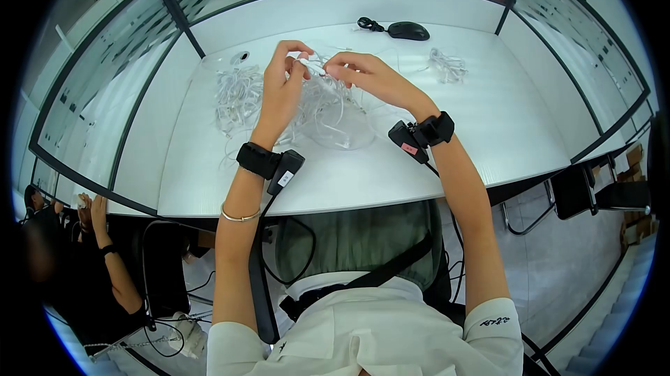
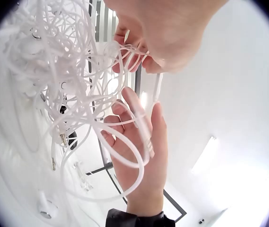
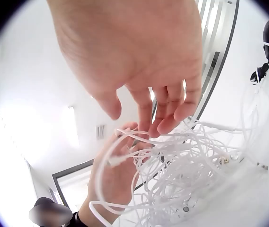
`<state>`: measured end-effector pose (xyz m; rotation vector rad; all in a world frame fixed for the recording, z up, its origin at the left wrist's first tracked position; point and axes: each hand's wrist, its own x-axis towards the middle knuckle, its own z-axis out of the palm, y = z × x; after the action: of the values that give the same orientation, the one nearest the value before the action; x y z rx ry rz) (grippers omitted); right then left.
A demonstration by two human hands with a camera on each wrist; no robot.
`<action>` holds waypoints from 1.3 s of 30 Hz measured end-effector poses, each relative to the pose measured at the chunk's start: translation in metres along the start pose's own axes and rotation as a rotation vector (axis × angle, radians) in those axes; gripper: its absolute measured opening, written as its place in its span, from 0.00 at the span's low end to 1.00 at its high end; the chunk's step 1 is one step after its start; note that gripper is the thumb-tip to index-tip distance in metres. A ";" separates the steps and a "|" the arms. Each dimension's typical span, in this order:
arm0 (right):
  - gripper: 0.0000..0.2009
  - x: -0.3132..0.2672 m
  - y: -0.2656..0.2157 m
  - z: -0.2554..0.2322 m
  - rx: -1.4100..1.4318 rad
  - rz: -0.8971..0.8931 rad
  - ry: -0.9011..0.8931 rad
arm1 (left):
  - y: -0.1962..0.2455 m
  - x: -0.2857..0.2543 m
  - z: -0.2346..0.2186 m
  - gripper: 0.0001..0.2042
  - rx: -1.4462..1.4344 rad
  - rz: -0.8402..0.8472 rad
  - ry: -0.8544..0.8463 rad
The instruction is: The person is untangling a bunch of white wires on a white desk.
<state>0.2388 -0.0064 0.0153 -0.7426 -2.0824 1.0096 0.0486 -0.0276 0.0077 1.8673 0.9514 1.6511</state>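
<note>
My left hand (image 1: 283, 93) is raised over the table, its fingers curled round several thin white earphone cables (image 2: 136, 49). Close beside it on the right, my right hand (image 1: 373, 79) has its fingers bent loosely among the cords, with its thumb apart from them. A thicker white cable (image 2: 141, 127) runs across the right palm and loops below it. Under both hands hangs a tangle of white cords (image 3: 172, 179), joined to the heap on the table. Gold-coloured plugs (image 2: 63, 139) and an earbud (image 2: 46, 208) show among the strands.
A heap of white cables (image 1: 237, 97) lies at the left on the white table (image 1: 433, 132). A smaller white cable bundle (image 1: 447, 67) is at the right. A black mouse (image 1: 408, 31) with a coiled cord sits at the back. Partition walls (image 1: 349, 5) enclose the table.
</note>
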 end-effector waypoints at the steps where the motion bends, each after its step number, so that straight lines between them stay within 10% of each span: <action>1: 0.15 0.000 -0.001 0.000 0.041 0.012 0.006 | 0.003 -0.001 0.002 0.05 -0.020 0.006 0.038; 15: 0.11 -0.010 0.012 -0.026 -0.078 -0.061 0.169 | -0.007 0.012 -0.036 0.14 -0.129 -0.044 0.333; 25: 0.15 -0.009 0.030 -0.068 0.221 0.010 0.756 | -0.041 0.022 -0.095 0.11 -0.725 -0.213 0.491; 39: 0.13 -0.039 0.051 -0.151 0.711 -0.001 0.631 | -0.051 0.043 -0.156 0.09 -0.339 -0.305 0.530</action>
<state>0.3902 0.0564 0.0287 -0.5753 -1.0787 1.2125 -0.1123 0.0227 0.0241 1.0242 1.0138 1.9967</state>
